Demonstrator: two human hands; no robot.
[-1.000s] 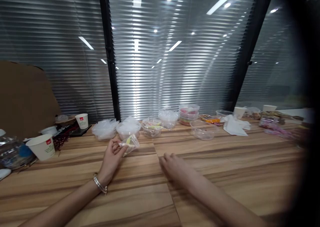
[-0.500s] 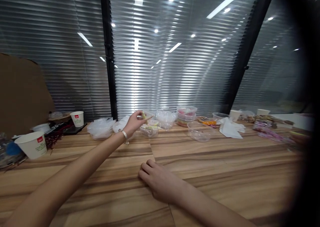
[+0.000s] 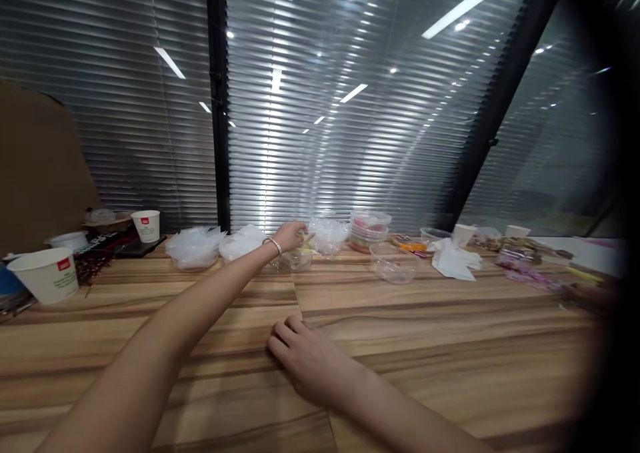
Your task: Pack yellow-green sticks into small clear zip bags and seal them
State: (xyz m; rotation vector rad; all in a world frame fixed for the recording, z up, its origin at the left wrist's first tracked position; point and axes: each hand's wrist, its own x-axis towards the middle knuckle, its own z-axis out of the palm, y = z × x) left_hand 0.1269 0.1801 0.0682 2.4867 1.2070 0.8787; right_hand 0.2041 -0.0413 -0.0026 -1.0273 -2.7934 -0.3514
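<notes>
My left hand (image 3: 291,234), with a silver bangle at the wrist, reaches far across the table to a clear plastic container (image 3: 299,261) holding something pale yellow. Its fingers curl down at the container's far side, and what they pinch is mostly hidden. Just right of those fingers sits a crumpled clear plastic bundle (image 3: 330,234). White plastic bags (image 3: 243,245) lie left of the wrist. My right hand (image 3: 310,360) rests on the wooden table (image 3: 425,353) with its fingers loosely bent and slightly apart, holding nothing.
Stacked clear tubs (image 3: 370,230), an empty clear tub (image 3: 395,266) and white tissues (image 3: 456,260) stand along the back right. Paper cups (image 3: 47,276), a dark phone (image 3: 140,246) and a cardboard box (image 3: 43,153) are at left. Another person's hand (image 3: 593,296) shows at far right.
My left hand has gone slightly right and turned down over the container; the pale piece it held up is now mostly hidden. My right hand stays on the table. The view has shifted slightly.
</notes>
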